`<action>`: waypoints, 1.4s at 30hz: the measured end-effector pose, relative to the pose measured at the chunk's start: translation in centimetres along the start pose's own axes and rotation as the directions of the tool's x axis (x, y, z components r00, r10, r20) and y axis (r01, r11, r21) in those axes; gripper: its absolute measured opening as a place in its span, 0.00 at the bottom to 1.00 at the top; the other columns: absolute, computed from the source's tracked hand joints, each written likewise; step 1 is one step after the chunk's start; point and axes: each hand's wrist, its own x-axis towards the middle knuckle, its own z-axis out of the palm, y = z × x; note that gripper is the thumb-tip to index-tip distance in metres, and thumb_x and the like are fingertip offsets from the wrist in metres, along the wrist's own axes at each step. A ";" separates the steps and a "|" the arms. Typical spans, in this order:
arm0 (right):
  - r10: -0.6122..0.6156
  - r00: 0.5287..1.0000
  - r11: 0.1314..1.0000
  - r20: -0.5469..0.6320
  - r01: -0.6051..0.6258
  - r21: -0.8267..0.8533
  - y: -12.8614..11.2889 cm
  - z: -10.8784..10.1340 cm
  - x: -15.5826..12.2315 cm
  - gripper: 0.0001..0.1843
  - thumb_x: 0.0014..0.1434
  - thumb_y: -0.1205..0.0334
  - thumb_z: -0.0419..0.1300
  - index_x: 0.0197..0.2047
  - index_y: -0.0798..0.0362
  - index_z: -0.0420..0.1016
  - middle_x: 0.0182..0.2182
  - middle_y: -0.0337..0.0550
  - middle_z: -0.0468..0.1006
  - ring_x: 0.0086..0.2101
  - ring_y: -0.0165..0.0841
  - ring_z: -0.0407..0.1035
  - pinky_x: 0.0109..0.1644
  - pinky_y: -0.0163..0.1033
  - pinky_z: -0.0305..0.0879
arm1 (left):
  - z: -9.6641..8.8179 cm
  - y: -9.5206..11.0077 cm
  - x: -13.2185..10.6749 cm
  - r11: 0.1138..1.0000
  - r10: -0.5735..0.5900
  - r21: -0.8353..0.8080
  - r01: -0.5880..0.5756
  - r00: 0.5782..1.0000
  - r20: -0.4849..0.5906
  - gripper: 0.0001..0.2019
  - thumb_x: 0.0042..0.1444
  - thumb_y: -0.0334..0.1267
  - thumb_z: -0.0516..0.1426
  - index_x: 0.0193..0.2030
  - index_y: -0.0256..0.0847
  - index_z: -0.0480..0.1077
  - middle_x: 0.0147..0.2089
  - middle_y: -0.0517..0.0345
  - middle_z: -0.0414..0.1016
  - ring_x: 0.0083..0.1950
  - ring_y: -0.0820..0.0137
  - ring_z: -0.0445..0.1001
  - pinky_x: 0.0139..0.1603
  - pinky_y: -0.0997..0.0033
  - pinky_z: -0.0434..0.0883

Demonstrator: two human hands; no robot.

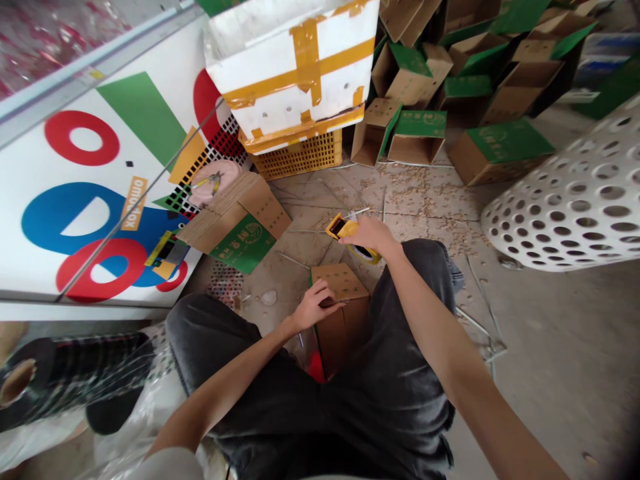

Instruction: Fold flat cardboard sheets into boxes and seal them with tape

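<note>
A small cardboard box (345,283) stands upright between my knees, its perforated brown end facing up. My left hand (316,307) grips its top near the edge, fingers curled over the cardboard and thumb stretched along the rim. Beyond the box, above my right knee, my right hand (371,235) is closed around a yellow tape dispenser (339,227). The dispenser is held apart from the box, and my fingers cover much of its body. Something red (316,367) shows low beside the box.
Flattened cartons (235,223) lean at the left by a printed white panel (115,193). A taped foam box (300,73) rests on a yellow crate (300,157). Open green-and-brown boxes (417,137) lie ahead. A perforated white basket (575,207) stands right; a black film roll (75,367) lies left.
</note>
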 end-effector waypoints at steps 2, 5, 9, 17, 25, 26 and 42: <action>-0.001 1.000 1.000 0.000 0.001 0.005 0.0 -0.1 0.0 0.41 0.54 0.31 0.70 0.54 0.60 0.84 0.50 0.65 0.85 0.50 0.55 0.80 0.49 0.47 0.74 | -0.1 -0.1 0.0 1.000 -0.019 -0.008 0.019 0.999 0.027 0.09 0.66 0.45 0.66 0.41 0.42 0.76 0.40 0.54 0.76 0.42 0.66 0.76 0.44 0.65 0.75; 0.005 1.000 1.000 -0.002 -0.005 0.002 0.0 -0.1 -0.1 0.41 0.54 0.31 0.70 0.54 0.60 0.84 0.50 0.65 0.85 0.51 0.55 0.80 0.50 0.46 0.74 | -0.2 -0.2 0.0 0.999 -0.024 -0.038 0.027 0.997 0.077 0.08 0.68 0.43 0.65 0.47 0.43 0.79 0.45 0.50 0.80 0.47 0.64 0.80 0.49 0.63 0.78; 0.006 1.000 1.000 0.000 -0.006 0.002 -0.1 0.1 0.0 0.40 0.54 0.32 0.70 0.53 0.61 0.84 0.50 0.66 0.85 0.51 0.55 0.80 0.50 0.46 0.74 | -0.5 -0.1 0.3 0.996 -0.036 -0.070 0.047 0.988 0.147 0.10 0.70 0.43 0.63 0.52 0.42 0.80 0.49 0.48 0.82 0.51 0.62 0.82 0.55 0.59 0.79; 0.005 1.000 1.000 0.014 -0.005 -0.023 -0.5 -0.1 -0.2 0.41 0.54 0.31 0.70 0.54 0.61 0.84 0.50 0.66 0.85 0.51 0.54 0.80 0.50 0.46 0.74 | -1.2 0.5 1.5 0.990 -0.092 -0.072 0.119 0.947 0.306 0.13 0.73 0.43 0.59 0.57 0.40 0.76 0.55 0.45 0.82 0.57 0.59 0.80 0.61 0.54 0.76; -0.004 1.000 1.000 0.016 0.004 -0.030 -0.2 0.3 0.2 0.42 0.54 0.31 0.70 0.54 0.61 0.83 0.50 0.66 0.85 0.50 0.55 0.80 0.49 0.47 0.74 | -0.3 0.7 1.1 0.986 -0.046 -0.151 0.070 0.987 0.154 0.08 0.71 0.43 0.62 0.43 0.41 0.76 0.44 0.50 0.81 0.47 0.64 0.79 0.50 0.61 0.76; -0.003 1.000 1.000 0.020 0.004 -0.028 -0.1 0.4 0.2 0.42 0.54 0.31 0.70 0.54 0.61 0.83 0.50 0.66 0.85 0.50 0.55 0.80 0.49 0.47 0.74 | -0.1 0.8 1.0 0.988 -0.039 -0.143 0.059 0.990 0.138 0.08 0.71 0.42 0.62 0.41 0.41 0.76 0.43 0.50 0.81 0.45 0.64 0.79 0.48 0.62 0.75; 0.001 1.000 1.000 0.030 0.000 -0.020 -0.2 0.1 -0.1 0.39 0.54 0.32 0.70 0.53 0.59 0.85 0.51 0.65 0.84 0.50 0.54 0.80 0.49 0.46 0.75 | -0.2 1.3 1.5 0.985 -0.040 -0.162 0.060 0.991 0.126 0.06 0.68 0.40 0.65 0.41 0.41 0.78 0.44 0.50 0.84 0.46 0.65 0.82 0.49 0.63 0.78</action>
